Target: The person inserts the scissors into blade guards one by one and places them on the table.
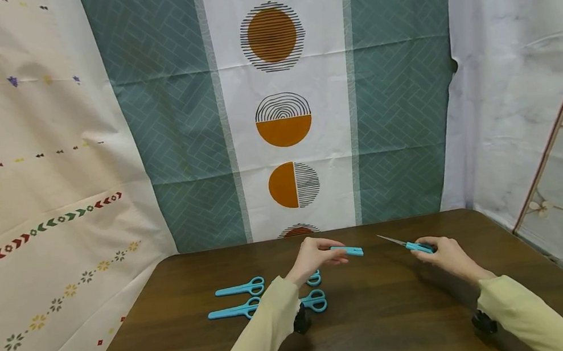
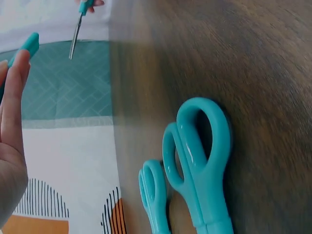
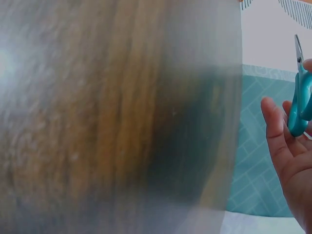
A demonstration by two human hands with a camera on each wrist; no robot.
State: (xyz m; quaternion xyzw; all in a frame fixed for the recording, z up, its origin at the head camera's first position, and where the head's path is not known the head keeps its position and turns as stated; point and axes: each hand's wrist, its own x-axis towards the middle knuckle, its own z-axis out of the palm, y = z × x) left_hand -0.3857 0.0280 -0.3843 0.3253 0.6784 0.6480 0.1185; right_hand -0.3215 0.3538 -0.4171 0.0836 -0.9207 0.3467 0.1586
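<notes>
My left hand (image 1: 315, 255) pinches a turquoise scissors cover (image 1: 349, 250) above the table, its end pointing right. Across from it, my right hand (image 1: 447, 258) holds a pair of scissors (image 1: 419, 247) by the turquoise handles. The bare metal blades (image 1: 391, 239) point left toward the cover, with a gap between the two. In the right wrist view the scissors (image 3: 300, 97) stand with blades up among the fingers. The left wrist view shows the cover (image 2: 30, 45) between thumb and fingers, and the uncovered blades (image 2: 75, 39) farther off.
Several turquoise scissors lie on the brown wooden table (image 1: 379, 325): two covered pairs at left, one upper (image 1: 240, 288) and one lower (image 1: 234, 310). Others, one with visible handles (image 1: 315, 301), are partly hidden by my left arm. Patterned cloths (image 1: 282, 112) hang behind and beside the table.
</notes>
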